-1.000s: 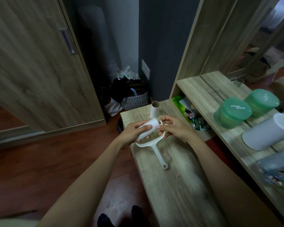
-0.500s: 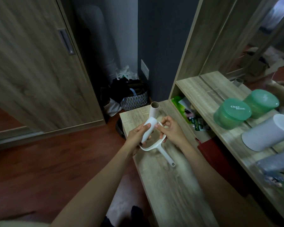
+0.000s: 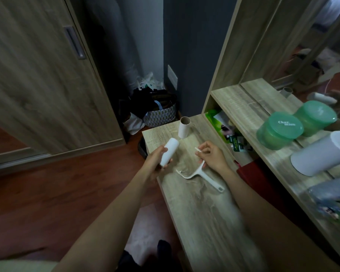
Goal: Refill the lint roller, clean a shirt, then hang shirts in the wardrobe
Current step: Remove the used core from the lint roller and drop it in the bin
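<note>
A white refill (image 3: 170, 151) is gripped round its lower end by the left hand (image 3: 154, 163), just left of centre, and is tilted with its top toward the upper right. The empty holder (image 3: 199, 173) is pinched by its upper prong in the curled fingers of the right hand (image 3: 212, 157), just right of centre. The two parts are held apart over the far end of the table (image 3: 194, 222). The holder's lower prong appears to rest on the wood, though blur leaves that uncertain. A bare core (image 3: 184, 127) is seen upright on the table above the refill. Two green tubs (image 3: 279, 130) and a white cup (image 3: 322, 154) are seen on the shelf (image 3: 241, 101) at the right.

The refill is judged light and hollow, easily dented, and tacky where its sheets are exposed. It is best held round the body with gentle pressure, or by its ends. The holder is taken to be thin, springy plastic. Its prongs are expected to flex apart, so a steadier hold would be had at the fork or the handle while the refill is seated between them. The refilling is judged not yet done.
</note>
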Tool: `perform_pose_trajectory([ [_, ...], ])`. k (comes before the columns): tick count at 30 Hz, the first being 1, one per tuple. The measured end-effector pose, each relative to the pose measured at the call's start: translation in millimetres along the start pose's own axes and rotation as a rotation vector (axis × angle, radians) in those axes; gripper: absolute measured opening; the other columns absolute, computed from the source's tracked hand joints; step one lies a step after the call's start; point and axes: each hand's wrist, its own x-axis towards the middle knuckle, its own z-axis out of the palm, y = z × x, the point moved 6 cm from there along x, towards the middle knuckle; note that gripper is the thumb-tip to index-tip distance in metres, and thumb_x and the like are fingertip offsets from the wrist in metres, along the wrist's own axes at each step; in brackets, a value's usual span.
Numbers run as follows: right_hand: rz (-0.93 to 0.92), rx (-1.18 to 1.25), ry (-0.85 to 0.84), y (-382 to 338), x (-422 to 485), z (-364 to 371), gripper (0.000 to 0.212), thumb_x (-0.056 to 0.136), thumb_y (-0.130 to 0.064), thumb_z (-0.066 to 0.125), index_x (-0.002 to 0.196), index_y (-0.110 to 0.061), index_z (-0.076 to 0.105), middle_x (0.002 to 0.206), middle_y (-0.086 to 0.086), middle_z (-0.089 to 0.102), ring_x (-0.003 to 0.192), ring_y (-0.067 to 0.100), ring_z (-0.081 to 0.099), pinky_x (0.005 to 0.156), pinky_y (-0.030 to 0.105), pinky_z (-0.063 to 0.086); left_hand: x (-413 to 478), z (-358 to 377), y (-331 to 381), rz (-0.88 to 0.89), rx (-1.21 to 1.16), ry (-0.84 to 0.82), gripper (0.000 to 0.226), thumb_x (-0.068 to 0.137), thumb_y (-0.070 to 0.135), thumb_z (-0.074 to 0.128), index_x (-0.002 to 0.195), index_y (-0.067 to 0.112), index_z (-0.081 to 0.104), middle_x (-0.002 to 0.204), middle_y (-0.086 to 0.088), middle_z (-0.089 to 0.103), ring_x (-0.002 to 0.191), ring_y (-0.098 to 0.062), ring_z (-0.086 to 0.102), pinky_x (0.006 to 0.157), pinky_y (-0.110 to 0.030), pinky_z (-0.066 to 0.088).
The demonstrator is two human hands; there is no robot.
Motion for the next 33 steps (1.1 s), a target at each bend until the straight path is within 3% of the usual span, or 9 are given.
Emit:
perform_pose_trajectory([
  [3, 0.035, -0.032, 0.075, 16, 7, -8, 0.012, 0.087, -0.006, 0.064, 0.088, -0.014, 0.056, 0.081, 0.012, 0.066, 0.052, 0.013, 0.064, 0.037, 0.024, 0.046, 2, -8, 4, 0.057, 0.035, -0.018, 0.038, 0.094, 0.022, 0.051, 0.132, 0.016, 0.052, 0.094, -0.016, 0.065, 0.061, -0.013, 0.062, 0.041, -0.018, 0.041],
  [8, 0.020, -0.263, 0.204, 36, 11, -26, 0.004, 0.084, -0.019, 0.067, 0.083, -0.019, 0.064, 0.067, -0.006, 0.060, 0.070, 0.017, 0.059, 0.060, 0.025, 0.039, 4, -16, 7, 0.156, 0.051, 0.036, 0.044, 0.087, 0.023, 0.069, 0.127, 0.013, 0.053, 0.118, -0.016, 0.064, 0.078, -0.018, 0.068, 0.046, -0.016, 0.047],
  [10, 0.066, -0.299, 0.172, 46, 11, -27, 0.011, 0.084, -0.023, 0.069, 0.086, -0.013, 0.068, 0.071, -0.001, 0.064, 0.076, 0.022, 0.062, 0.065, 0.026, 0.042, 6, -17, 8, 0.167, 0.025, 0.048, 0.051, 0.085, 0.025, 0.072, 0.127, 0.005, 0.051, 0.117, -0.019, 0.064, 0.076, -0.015, 0.068, 0.048, -0.015, 0.048],
  [13, 0.032, -0.396, 0.225, 39, 9, -25, 0.024, 0.085, -0.023, 0.068, 0.101, -0.005, 0.068, 0.095, 0.013, 0.070, 0.089, 0.028, 0.065, 0.075, 0.032, 0.050, 6, -15, 13, 0.177, 0.037, 0.036, 0.050, 0.087, 0.028, 0.070, 0.126, 0.003, 0.053, 0.109, -0.016, 0.066, 0.069, -0.010, 0.069, 0.049, -0.016, 0.048],
  [16, -0.062, -0.193, 0.245, 1, -2, -10, 0.023, 0.090, -0.027, 0.061, 0.107, -0.013, 0.066, 0.098, 0.005, 0.070, 0.091, 0.020, 0.066, 0.073, 0.031, 0.052, 5, -9, 19, 0.160, 0.010, 0.026, 0.042, 0.089, 0.032, 0.067, 0.119, 0.006, 0.053, 0.096, -0.009, 0.062, 0.060, -0.009, 0.062, 0.045, -0.017, 0.044],
  [19, -0.043, 0.201, -0.032, -37, -14, 25, 0.020, 0.092, -0.029, 0.059, 0.111, -0.021, 0.062, 0.102, 0.004, 0.067, 0.090, 0.016, 0.067, 0.066, 0.025, 0.054, 4, -1, 25, 0.157, 0.003, -0.011, 0.035, 0.093, 0.036, 0.060, 0.111, 0.008, 0.049, 0.080, -0.006, 0.053, 0.047, -0.007, 0.049, 0.039, -0.017, 0.035],
  [21, -0.056, 0.346, -0.116, -54, -20, 39, 0.025, 0.089, -0.022, 0.065, 0.113, -0.018, 0.061, 0.103, 0.008, 0.066, 0.086, 0.016, 0.069, 0.065, 0.026, 0.058, 3, 2, 30, 0.163, 0.023, -0.017, 0.028, 0.096, 0.037, 0.054, 0.106, 0.012, 0.051, 0.069, -0.004, 0.050, 0.044, -0.007, 0.045, 0.038, -0.017, 0.034],
  [25, -0.083, 0.453, -0.050, -65, -24, 44, 0.036, 0.080, -0.011, 0.074, 0.113, -0.011, 0.059, 0.100, 0.013, 0.068, 0.075, 0.019, 0.073, 0.066, 0.026, 0.059, 1, 2, 37, 0.185, 0.021, 0.010, 0.016, 0.097, 0.032, 0.051, 0.096, 0.016, 0.054, 0.066, -0.003, 0.049, 0.042, -0.007, 0.042, 0.042, -0.019, 0.034],
  [33, -0.032, 0.578, -0.043, -70, -27, 41, 0.035, 0.073, -0.005, 0.079, 0.098, -0.013, 0.057, 0.098, 0.009, 0.069, 0.079, 0.024, 0.073, 0.072, 0.031, 0.060, -5, 2, 50, 0.216, 0.009, -0.013, 0.015, 0.096, 0.027, 0.053, 0.090, 0.014, 0.052, 0.062, -0.002, 0.046, 0.042, -0.009, 0.037, 0.042, -0.020, 0.030],
])
